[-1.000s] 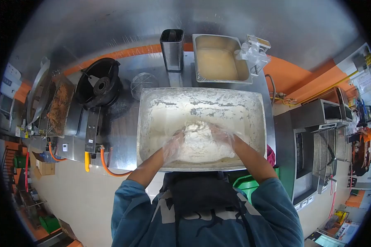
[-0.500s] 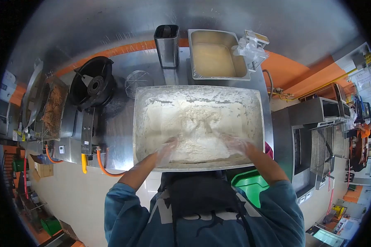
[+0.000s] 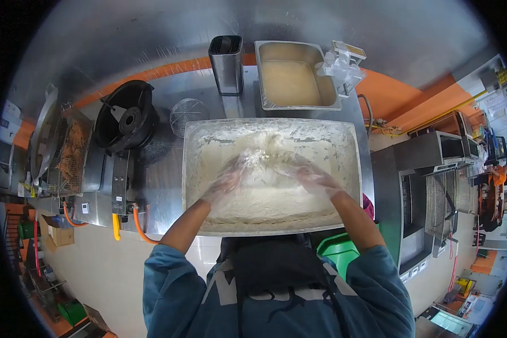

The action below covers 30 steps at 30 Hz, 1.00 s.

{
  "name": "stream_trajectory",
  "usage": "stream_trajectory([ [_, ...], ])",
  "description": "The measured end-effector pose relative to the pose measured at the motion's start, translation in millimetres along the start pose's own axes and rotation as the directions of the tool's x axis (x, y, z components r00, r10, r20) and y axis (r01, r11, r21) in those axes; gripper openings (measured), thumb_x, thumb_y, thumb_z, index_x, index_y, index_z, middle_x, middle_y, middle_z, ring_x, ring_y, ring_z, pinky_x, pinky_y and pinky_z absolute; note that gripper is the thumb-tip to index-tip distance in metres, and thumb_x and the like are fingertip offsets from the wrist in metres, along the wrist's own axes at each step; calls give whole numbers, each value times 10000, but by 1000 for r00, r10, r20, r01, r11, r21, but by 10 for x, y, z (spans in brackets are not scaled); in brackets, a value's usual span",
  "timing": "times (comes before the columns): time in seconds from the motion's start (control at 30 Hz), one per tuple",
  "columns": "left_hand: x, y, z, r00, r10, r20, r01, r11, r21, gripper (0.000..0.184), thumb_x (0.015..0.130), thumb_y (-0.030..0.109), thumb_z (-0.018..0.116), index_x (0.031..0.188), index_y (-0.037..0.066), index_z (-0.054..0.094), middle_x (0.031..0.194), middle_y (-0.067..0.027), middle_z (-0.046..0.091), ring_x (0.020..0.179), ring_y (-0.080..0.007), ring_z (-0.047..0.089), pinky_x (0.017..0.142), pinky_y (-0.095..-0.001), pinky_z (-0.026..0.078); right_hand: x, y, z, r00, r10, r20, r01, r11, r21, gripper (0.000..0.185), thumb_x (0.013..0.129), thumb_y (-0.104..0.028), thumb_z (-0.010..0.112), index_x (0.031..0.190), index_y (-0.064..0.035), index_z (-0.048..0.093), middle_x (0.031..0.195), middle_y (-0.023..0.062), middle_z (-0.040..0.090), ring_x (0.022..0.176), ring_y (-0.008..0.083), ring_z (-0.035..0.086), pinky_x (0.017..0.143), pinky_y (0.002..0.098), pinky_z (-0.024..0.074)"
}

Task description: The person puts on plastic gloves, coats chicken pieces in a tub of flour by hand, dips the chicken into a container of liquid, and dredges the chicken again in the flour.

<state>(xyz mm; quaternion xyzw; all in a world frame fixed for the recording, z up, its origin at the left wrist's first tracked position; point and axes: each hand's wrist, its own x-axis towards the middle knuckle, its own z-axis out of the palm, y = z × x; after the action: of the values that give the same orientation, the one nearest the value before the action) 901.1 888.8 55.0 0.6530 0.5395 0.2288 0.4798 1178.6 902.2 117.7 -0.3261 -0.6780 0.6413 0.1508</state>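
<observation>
A large metal tray (image 3: 356, 169) of white flour (image 3: 265, 205) stands in front of me, its walls streaked with dried flour. My left hand (image 3: 231, 177), in a clear plastic glove, is over the middle of the tray, with its fingers curled in toward the right. Facing it is my right hand (image 3: 307, 174), gloved the same way. A loose clump of flour (image 3: 257, 158) shows between the fingertips, held from both sides. Motion blur and flour hide the exact finger shape and anything inside the clump.
Behind the tray are a deep steel pan (image 3: 290, 84) of tan liquid, a knife block (image 3: 227, 65) and a round wire strainer (image 3: 187, 117). A black burner (image 3: 127, 115) and a wire basket (image 3: 70, 152) of fried food stand left. Below the tray's right side is a green bin (image 3: 339, 250).
Both hands have moved from the tray's near sides up and inward to its middle, coming closer together. Flour is now gathered between them, and the near flour surface looks smoother.
</observation>
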Motion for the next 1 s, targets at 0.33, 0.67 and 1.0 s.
stream_trajectory([
  [0.33, -825, -345, 34, 752, 2, 659, -508, 639, 578, 128, 652, 43, 488, 752, 12, 562, 806, -183, 538, 693, -263, 509, 637, -361, 406, -615, 1216, 227, 900, 190, 392, 117, 761, -638, 293, 820, -308, 401, 1006, -145, 559, 1001, 91, 537, 990, 233, 471, 882, 329, 342],
  [0.67, -718, -399, 715, 904, -161, 397, 351, 810, -471, 103, 763, 111, 480, 811, 34, 527, 897, -70, 487, 854, -163, 453, 766, -295, 350, 34, 471, 786, 920, 188, 344, 128, 685, -717, 251, 753, -61, 432, 984, -52, 530, 961, 162, 531, 961, 246, 488, 876, 324, 359],
  [1.0, 336, -1256, -72, 967, 6, 255, 207, -604, -770, 355, 774, 95, 479, 1124, 53, 439, 1117, -90, 465, 1039, -162, 419, 904, -276, 310, 70, 1186, -527, 946, 1, -324, 37, 993, 111, 187, 762, -141, 514, 921, -48, 546, 779, 105, 582, 674, 176, 554, 594, 283, 456],
])
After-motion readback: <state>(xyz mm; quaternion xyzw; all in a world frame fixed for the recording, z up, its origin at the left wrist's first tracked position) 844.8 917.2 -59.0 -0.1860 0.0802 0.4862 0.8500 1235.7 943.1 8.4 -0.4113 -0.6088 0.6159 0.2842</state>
